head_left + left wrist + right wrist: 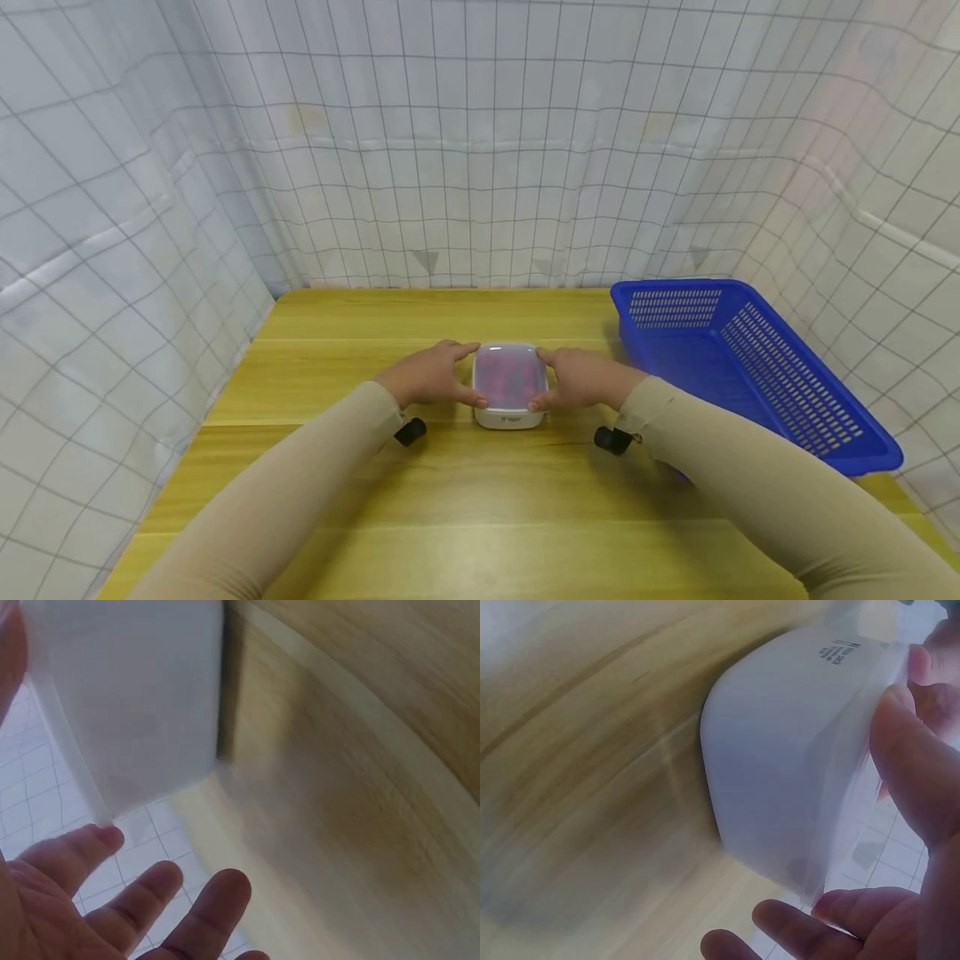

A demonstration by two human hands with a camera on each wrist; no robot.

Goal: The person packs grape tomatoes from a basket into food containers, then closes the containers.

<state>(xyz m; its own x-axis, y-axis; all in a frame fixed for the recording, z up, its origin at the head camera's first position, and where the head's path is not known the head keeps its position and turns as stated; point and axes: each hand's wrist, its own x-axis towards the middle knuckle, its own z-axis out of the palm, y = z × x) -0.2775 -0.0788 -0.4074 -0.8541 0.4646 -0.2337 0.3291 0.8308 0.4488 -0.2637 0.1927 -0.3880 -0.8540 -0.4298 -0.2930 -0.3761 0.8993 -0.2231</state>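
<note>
A white plastic food container [508,422] sits on the table, with small dark print on its near side. Its translucent lid [512,375] lets red contents show through. My left hand [431,377] holds the lid's left side, thumb at the near corner and index finger at the far one. On the opposite side my right hand [587,378] grips in the same way, thumb near and index finger far. In the left wrist view the other fingers [214,911] spread away from the container wall [135,697]. The right wrist view shows the right thumb [911,761] against the lid's edge.
A blue plastic basket [806,379] with slotted sides stands at the right, partly behind my right forearm. The wooden table [480,517] ends at a white grid-patterned curtain [480,183], which also hangs along both sides. Small black devices [613,439] sit under both wrists.
</note>
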